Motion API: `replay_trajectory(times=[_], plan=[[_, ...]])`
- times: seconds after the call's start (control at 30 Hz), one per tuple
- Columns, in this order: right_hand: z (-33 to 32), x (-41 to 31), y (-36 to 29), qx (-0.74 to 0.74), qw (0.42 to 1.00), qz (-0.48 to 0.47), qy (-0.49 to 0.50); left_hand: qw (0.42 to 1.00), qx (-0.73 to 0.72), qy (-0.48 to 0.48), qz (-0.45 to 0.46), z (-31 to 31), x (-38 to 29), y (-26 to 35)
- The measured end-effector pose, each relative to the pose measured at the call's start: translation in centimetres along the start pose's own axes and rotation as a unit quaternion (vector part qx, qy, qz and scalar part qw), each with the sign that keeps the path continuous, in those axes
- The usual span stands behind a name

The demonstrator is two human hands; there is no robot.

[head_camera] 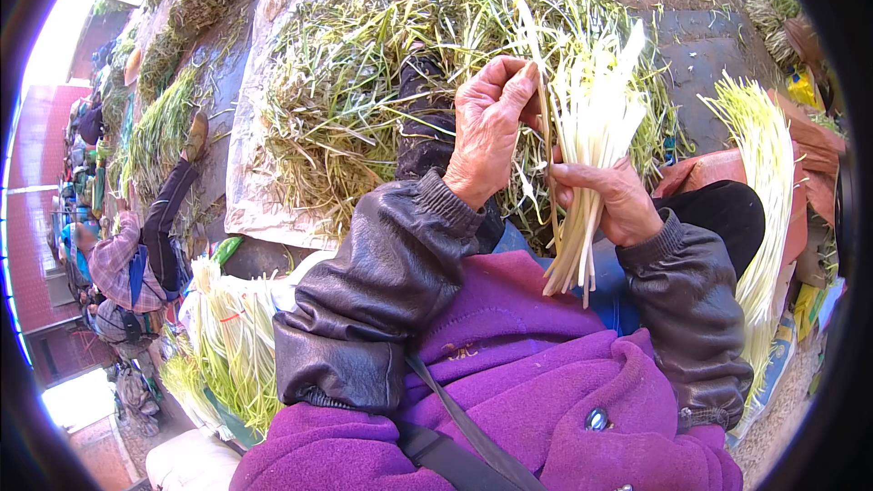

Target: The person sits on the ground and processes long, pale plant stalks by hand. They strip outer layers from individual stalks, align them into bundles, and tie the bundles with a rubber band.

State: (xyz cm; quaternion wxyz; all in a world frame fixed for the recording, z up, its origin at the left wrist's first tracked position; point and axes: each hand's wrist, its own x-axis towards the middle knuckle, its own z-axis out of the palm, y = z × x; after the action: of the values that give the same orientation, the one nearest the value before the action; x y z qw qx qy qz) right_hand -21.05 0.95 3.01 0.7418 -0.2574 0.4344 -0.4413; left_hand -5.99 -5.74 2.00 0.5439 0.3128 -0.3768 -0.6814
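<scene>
My right hand (pixel 607 194) is closed around a bundle of pale, yellowish-white leafy stalks (pixel 590 116), with the cut ends hanging below the fist. Left of the bundle, my left hand (pixel 501 116) pinches one thin, drooping strip of leaf (pixel 544 109) between thumb and fingertips. That strip runs down beside the bundle towards my right thumb. Beyond both hands lies a large heap of green and yellow leaf trimmings (pixel 327 109), partly covering my outstretched leg. A long pile of similar pale stalks (pixel 760 177) rests at the right, beside my knee.
Upright bundles of stalks (pixel 235 327) stand at the lower left, one with a red tie. A pale plastic sheet (pixel 242 184) lies under the heap. Farther left, another person (pixel 123 259) sits near more greens (pixel 160 129). An orange-red sack (pixel 709 167) is at the right.
</scene>
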Motion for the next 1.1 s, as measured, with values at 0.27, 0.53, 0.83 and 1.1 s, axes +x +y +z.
replay_trajectory(times=[0.27,0.53,0.83,1.1], plan=[[-0.1,-0.5,-0.5,-0.022,0.999,0.031,-0.038,0.951,0.280,-0.001,0.127,-3.2,1.5,0.8],[-0.1,-0.4,-0.6,-0.029,0.998,0.044,-0.015,0.985,0.155,-0.012,-0.068,-6.1,0.1,2.6],[0.2,-0.1,0.0,-0.042,0.999,0.002,-0.029,0.988,0.007,-0.082,-0.133,-2.2,-3.0,0.2],[0.2,0.0,0.3,-0.070,0.996,-0.045,0.029,0.990,0.071,-0.055,-0.112,-1.0,-3.4,0.2]])
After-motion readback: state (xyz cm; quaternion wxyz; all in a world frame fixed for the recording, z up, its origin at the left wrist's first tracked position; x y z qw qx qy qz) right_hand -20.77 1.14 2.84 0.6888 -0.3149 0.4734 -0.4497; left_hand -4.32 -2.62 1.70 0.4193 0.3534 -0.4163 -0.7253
